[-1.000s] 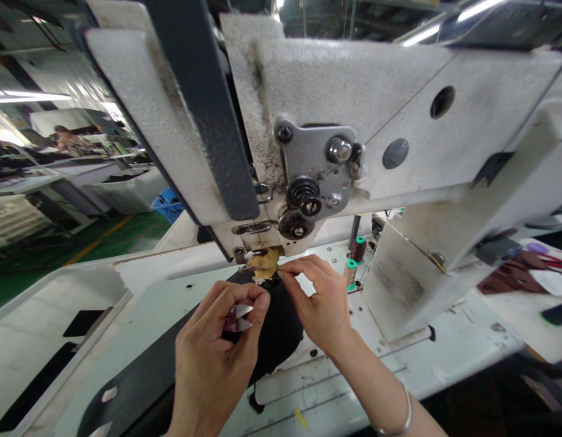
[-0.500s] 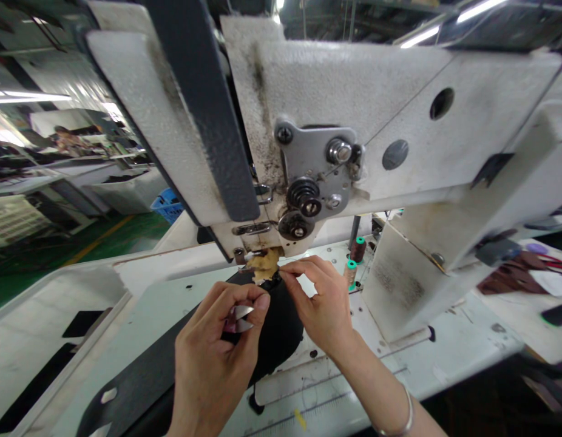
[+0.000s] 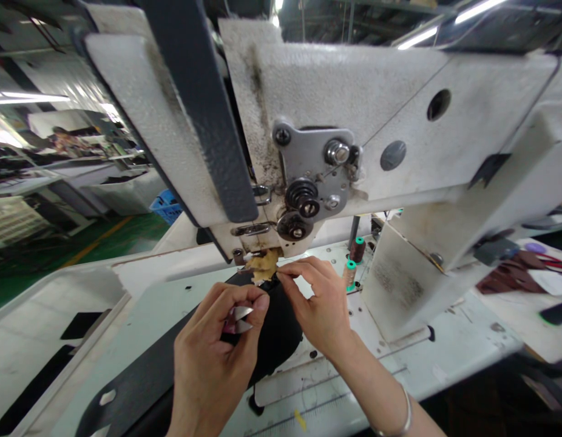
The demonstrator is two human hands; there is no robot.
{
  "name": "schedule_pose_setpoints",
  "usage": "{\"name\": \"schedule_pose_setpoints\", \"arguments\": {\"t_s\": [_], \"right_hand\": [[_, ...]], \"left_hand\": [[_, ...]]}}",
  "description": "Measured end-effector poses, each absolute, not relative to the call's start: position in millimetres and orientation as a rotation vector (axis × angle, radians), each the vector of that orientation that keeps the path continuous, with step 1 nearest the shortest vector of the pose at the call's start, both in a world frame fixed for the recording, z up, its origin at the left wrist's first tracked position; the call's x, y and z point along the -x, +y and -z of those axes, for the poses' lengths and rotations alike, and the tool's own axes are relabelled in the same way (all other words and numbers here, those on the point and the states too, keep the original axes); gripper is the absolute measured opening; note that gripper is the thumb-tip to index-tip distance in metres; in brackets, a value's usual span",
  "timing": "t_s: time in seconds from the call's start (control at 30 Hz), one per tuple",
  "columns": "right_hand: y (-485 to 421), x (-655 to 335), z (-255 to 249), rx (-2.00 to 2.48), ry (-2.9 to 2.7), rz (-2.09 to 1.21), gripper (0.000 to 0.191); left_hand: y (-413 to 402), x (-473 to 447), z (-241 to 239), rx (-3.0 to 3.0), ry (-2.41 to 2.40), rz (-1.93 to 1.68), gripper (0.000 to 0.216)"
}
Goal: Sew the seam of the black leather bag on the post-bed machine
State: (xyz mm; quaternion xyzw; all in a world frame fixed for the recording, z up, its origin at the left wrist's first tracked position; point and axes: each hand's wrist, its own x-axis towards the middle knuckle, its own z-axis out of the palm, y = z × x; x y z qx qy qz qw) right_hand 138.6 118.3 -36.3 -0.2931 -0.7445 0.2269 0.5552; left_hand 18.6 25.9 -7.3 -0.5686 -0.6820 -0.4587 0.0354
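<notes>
My left hand (image 3: pixel 221 352) is closed around small thread snips (image 3: pixel 238 320), their pointed blades sticking out between thumb and palm. Its thumb and forefinger tips meet just in front of the needle area. My right hand (image 3: pixel 315 300) pinches at the right side of the presser area; whatever is between its fingertips is too small to make out. A black leather-like piece (image 3: pixel 281 328) lies beneath both hands on the bed of the sewing machine (image 3: pixel 372 97). Ragged yellowish material (image 3: pixel 264 266) covers the presser foot area and hides the needle.
Two thread spools, one dark (image 3: pixel 357 249) and one tan (image 3: pixel 349 276), stand right of the needle. The machine's pillar (image 3: pixel 399 285) rises farther right. A white bin (image 3: pixel 39 358) with black pieces sits at left. A blue basket (image 3: pixel 166 206) stands behind on the floor.
</notes>
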Motion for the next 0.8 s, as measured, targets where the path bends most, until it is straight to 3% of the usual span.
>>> {"name": "schedule_pose_setpoints", "arguments": {"t_s": [0.8], "right_hand": [[122.2,-138.9,33.3,0.636,-1.765,-0.516,0.009]], "left_hand": [[49.0,11.9,2.1,1.886,-2.102,1.253,0.016]]}}
